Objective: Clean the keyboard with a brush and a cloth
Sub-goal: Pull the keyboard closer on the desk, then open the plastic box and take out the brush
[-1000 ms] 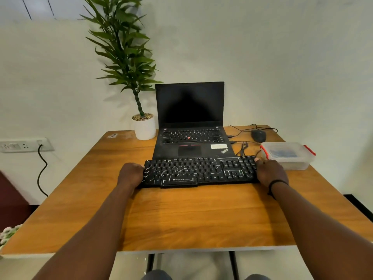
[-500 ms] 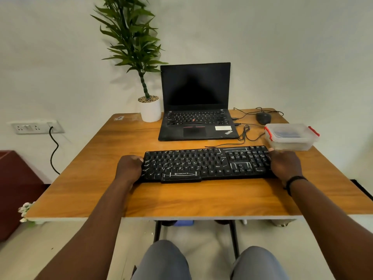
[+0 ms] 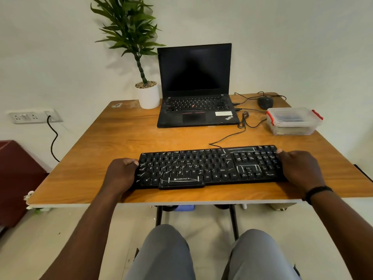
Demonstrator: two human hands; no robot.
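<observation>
Both hands clamp the keyboard [image 3: 210,166] at lower centre of the frame, left grip [image 3: 121,174] and right grip [image 3: 300,168] curled over its ends; pulled nearer the bench [image 3: 121,134] edge, its taut cable [image 3: 240,126] could drag

Position: one camera only, worn on the seated person's head, above the near edge of the counter [image 3: 141,134].
Direction: it faces forward and down, toward the wall behind the counter.
Nearness: the person's knees [image 3: 167,251] fill the bottom of the frame; the keyboard [image 3: 207,166] lies close below, gripped at its ends by the left hand [image 3: 121,174] and right hand [image 3: 300,168].
Far reach: the laptop [image 3: 194,85], plant [image 3: 131,27] and plastic box [image 3: 292,122] sit farther back, all in frame.
Lens: wide-angle; the counter edges splay outward.
Shared view: none, a single view.
</observation>
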